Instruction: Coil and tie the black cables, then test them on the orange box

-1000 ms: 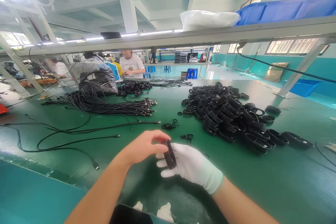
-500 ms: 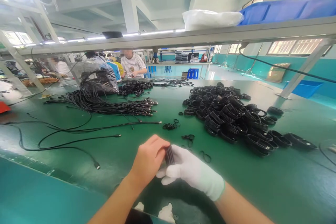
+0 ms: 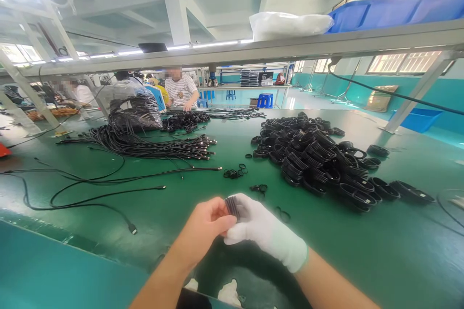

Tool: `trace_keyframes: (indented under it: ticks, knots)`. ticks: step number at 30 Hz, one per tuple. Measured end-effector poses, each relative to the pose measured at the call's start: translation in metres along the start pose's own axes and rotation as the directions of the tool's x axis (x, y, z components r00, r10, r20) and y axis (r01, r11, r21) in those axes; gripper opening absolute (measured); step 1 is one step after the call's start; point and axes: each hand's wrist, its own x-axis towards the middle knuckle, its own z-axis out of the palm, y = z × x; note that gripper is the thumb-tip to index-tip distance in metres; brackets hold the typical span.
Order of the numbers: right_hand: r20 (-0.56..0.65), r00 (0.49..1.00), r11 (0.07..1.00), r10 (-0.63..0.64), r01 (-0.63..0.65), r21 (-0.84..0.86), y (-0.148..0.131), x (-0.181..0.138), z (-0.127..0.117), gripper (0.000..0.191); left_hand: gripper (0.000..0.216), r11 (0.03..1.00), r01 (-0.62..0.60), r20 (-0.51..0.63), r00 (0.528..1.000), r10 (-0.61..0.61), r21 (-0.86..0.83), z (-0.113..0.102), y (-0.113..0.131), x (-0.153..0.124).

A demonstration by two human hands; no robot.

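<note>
Between my two hands is a black coiled cable, its loops stacked side by side. My bare left hand pinches the coil's left side with thumb and fingers. My right hand, in a white glove with a pale green cuff, is closed around its right side. Both hands are over the green tabletop near its front edge. Just beyond them lie small black rubber bands, with a few more bands nearer my right hand. The palm sides of both hands are hidden.
A heap of coiled black cables is at the right. Straight cables lie bundled at the left, with loose cables in front. Behind is a plastic bag of cables. A metal shelf rail crosses above; a person sits across the table.
My left thumb has come down onto the coil's near side, and the left fingers have shifted around it. My right fingers have closed in. The person opposite has reached an arm toward the table.
</note>
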Motion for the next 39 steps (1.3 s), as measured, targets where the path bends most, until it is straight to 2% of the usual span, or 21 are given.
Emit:
trace_keyframes:
  ticks: [4, 6, 7, 10, 11, 13, 15, 17, 21, 26, 29, 32, 35, 37, 38, 39]
  knots:
    - [0.086, 0.994, 0.990, 0.071, -0.080, 0.112, 0.000, -0.002, -0.003, 0.045, 0.014, 0.999, 0.003, 0.038, 0.999, -0.005, 0.052, -0.003, 0.004, 0.000]
    - [0.073, 0.995, 0.991, 0.074, -0.082, 0.103, -0.002, -0.003, -0.002, 0.047, 0.019, 0.984, 0.017, 0.025, 0.999, -0.021, 0.178, -0.007, 0.009, 0.000]
    - [0.057, 0.995, 0.991, 0.085, -0.090, 0.098, -0.003, -0.003, -0.002, 0.048, 0.021, 0.964, 0.015, -0.031, 0.999, -0.007, 0.264, -0.010, 0.012, -0.001]
    - [0.007, 0.991, 0.986, 0.133, -0.134, 0.100, -0.006, -0.004, 0.001, 0.052, 0.016, 0.852, -0.034, -0.235, 0.955, 0.182, 0.522, -0.014, 0.014, -0.001]
    - [0.008, 0.990, 0.984, 0.143, -0.143, 0.102, -0.006, -0.004, 0.001, 0.053, 0.020, 0.808, -0.070, -0.249, 0.932, 0.262, 0.585, -0.014, 0.013, 0.000]
    - [0.030, 0.991, 0.987, 0.129, -0.131, 0.094, -0.006, -0.004, 0.002, 0.051, 0.030, 0.732, -0.156, -0.195, 0.909, 0.369, 0.663, -0.011, 0.008, 0.003]
    - [0.049, 0.992, 0.989, 0.115, -0.119, 0.087, -0.004, -0.003, 0.002, 0.048, 0.029, 0.684, -0.201, -0.164, 0.888, 0.429, 0.701, -0.006, 0.002, 0.007]
    - [0.043, 0.991, 0.988, 0.126, -0.129, 0.079, -0.002, -0.003, 0.002, 0.046, 0.028, 0.670, -0.200, -0.184, 0.871, 0.456, 0.715, -0.003, -0.005, 0.012]
    - [0.051, 0.990, 0.986, 0.133, -0.137, 0.091, 0.004, -0.002, 0.001, 0.049, 0.028, 0.678, -0.179, -0.210, 0.868, 0.450, 0.713, -0.002, -0.009, 0.019]
    - [0.136, 0.988, 0.960, 0.067, -0.101, 0.260, 0.013, 0.002, -0.008, 0.042, 0.022, 0.699, -0.103, -0.227, 0.904, 0.363, 0.708, -0.008, 0.006, 0.022]
    - [0.245, 0.965, 0.892, 0.094, -0.191, 0.410, 0.016, 0.007, -0.019, 0.045, 0.015, 0.743, -0.100, -0.181, 0.940, 0.288, 0.662, -0.019, 0.018, 0.023]
    - [0.328, 0.939, 0.839, 0.101, -0.257, 0.480, 0.016, 0.009, -0.030, 0.051, 0.030, 0.771, -0.015, -0.264, 0.935, 0.236, 0.637, -0.033, 0.021, 0.023]
    - [0.245, 0.967, 0.910, 0.075, -0.167, 0.380, 0.011, 0.007, -0.035, 0.049, 0.030, 0.745, 0.070, -0.367, 0.898, 0.242, 0.663, -0.047, 0.009, 0.021]
    - [0.067, 0.993, 0.993, 0.092, -0.097, 0.073, 0.002, 0.007, -0.036, 0.048, 0.029, 0.713, 0.105, -0.401, 0.878, 0.262, 0.693, -0.057, -0.007, 0.016]
    - [-0.043, 0.995, 0.987, 0.085, -0.090, -0.137, -0.004, 0.009, -0.037, 0.048, 0.028, 0.687, 0.126, -0.419, 0.865, 0.278, 0.715, -0.063, -0.016, 0.012]
    - [-0.149, 0.987, 0.936, 0.057, -0.105, -0.336, -0.012, 0.011, -0.039, 0.047, 0.029, 0.660, 0.154, -0.441, 0.848, 0.294, 0.736, -0.069, -0.026, 0.007]
